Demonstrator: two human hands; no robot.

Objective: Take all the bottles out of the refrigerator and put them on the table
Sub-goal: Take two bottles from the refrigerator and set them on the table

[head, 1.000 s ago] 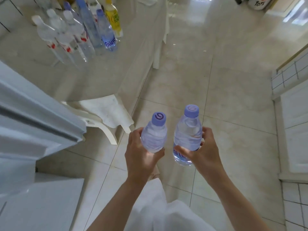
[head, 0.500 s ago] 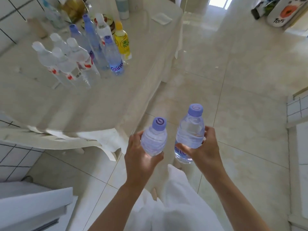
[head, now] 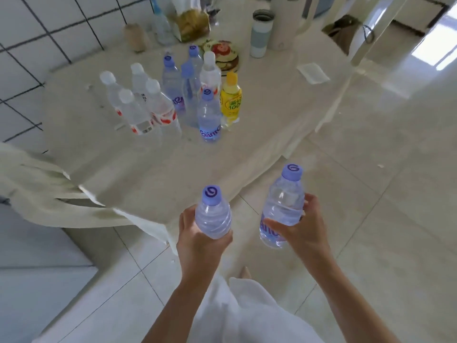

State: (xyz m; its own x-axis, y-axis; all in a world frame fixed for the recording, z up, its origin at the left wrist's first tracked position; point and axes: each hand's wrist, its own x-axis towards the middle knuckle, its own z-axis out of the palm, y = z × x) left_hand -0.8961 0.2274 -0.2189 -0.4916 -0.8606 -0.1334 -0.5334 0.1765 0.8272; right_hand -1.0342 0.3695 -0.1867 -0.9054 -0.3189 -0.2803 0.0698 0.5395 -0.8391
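Head view puts the table ahead of you and to your left, its near edge running on a slant from the near-left corner away to the right. You are standing off that edge, over the floor tiles. On the table, a cluster of bottles stands upright well back from the near edge, towards the wall side, with a bare stretch of cloth between it and you: that is your room for setting down.

Your left hand grips one purple-capped bottle around its body, cap tipped towards you, just short of the near edge. Your right hand wraps a second purple-capped bottle, nearly upright, further right and out over the floor. Your left hand is nearer the table, so it probably lands first; your right must swing left and forward.
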